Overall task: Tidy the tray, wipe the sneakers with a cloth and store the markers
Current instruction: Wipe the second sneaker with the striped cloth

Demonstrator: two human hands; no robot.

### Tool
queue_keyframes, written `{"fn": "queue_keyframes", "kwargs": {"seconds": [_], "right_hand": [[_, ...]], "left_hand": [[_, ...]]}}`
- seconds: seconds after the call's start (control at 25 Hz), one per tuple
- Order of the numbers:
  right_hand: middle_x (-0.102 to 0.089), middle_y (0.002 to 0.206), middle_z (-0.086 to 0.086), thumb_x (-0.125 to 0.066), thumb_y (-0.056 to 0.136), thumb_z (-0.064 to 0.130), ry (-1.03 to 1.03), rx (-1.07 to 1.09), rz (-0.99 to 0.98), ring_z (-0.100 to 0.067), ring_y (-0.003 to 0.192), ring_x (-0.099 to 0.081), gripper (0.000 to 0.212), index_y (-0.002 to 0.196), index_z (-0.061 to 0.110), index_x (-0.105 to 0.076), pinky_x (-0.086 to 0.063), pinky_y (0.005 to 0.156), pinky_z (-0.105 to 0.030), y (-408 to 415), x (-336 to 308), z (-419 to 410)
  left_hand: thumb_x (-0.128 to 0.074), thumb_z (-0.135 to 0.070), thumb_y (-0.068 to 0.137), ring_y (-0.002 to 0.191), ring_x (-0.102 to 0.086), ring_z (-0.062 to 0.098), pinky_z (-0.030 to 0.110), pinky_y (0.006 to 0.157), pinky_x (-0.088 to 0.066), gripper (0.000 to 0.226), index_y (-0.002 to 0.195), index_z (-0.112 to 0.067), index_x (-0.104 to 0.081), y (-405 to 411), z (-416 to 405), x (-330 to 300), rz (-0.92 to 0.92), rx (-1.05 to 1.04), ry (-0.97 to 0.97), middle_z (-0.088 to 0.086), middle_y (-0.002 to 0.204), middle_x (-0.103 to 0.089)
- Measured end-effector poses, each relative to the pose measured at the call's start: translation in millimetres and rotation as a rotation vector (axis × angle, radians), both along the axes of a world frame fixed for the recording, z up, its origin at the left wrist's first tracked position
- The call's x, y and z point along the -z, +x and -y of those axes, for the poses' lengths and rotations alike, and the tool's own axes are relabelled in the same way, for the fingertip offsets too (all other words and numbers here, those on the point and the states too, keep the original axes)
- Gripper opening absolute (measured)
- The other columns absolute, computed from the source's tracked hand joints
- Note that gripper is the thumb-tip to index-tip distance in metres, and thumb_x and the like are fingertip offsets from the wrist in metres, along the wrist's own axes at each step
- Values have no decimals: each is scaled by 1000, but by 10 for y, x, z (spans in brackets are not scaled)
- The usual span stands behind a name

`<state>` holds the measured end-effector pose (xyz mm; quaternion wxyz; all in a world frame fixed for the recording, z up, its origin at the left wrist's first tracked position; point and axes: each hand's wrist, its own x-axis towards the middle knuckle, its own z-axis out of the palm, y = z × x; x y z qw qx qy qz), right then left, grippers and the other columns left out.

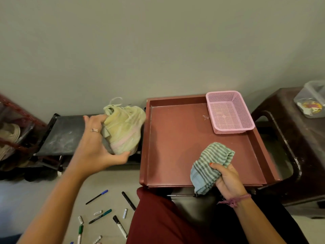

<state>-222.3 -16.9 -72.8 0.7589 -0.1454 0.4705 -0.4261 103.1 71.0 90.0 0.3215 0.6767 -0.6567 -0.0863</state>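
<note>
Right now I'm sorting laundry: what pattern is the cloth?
Green and pale stripes on the cloth, gripped by the right hand; head view.

Setting: domestic interior, likely an entry or storage corner of a home. Evidence: plain painted wall (158,41) at far side; low black shoe rack (59,134) at left against it; second rack (15,124) at far left holding pale footwear; dark brown plastic stool (299,147) at right bearing a clear lidded food container (311,101); pale tiled floor (52,194) at near left strewn with markers (100,216).
</note>
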Motion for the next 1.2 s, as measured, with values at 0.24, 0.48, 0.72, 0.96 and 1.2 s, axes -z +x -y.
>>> {"fn": "queue_keyframes", "kwargs": {"seconds": [0.24,0.48,0.72,0.96,1.2], "right_hand": [[-64,110,-14,-41,86,-13,-10,96,8,-27,96,-64,42,125,0,-49,-57,78,-37,-130,-119,-51],[-62,119,-16,-39,86,-15,-108,47,-76,-28,107,-60,35,109,6,-55,-52,89,-38,-332,-410,-192],[-69,104,-4,-39,88,-14,-361,-166,-327,-14,94,-68,37,106,12,-59,-54,74,-24,-245,-786,-387],[-66,115,-3,-38,89,-14,-516,-240,-342,-14,105,-65,46,124,10,-55,-53,88,-27,-10,-1021,-340],[-70,108,-2,-39,85,-15,-532,-229,-304,-17,102,-66,48,114,17,-61,-54,86,-33,32,-1153,-281]], "left_hand": [[-80,-42,47,108,-46,17,30,93,-46,82,116,-31,-39,-812,132,196,-176,142,215,-15,111,-41],[-81,-43,52,111,-39,4,43,109,-35,83,120,-33,-35,-1275,171,356,-205,255,395,-28,109,-36],[-81,-34,55,105,-33,-8,44,112,-30,83,122,-32,-32,-1432,303,346,-184,307,424,-19,112,-32],[-87,-31,61,113,-37,0,2,94,-29,115,149,-18,-14,-1394,444,506,-266,220,295,-10,128,-25],[-85,-55,50,125,-36,3,24,109,-29,111,143,-29,-30,-1384,380,684,-378,41,114,-34,125,-30]]}}
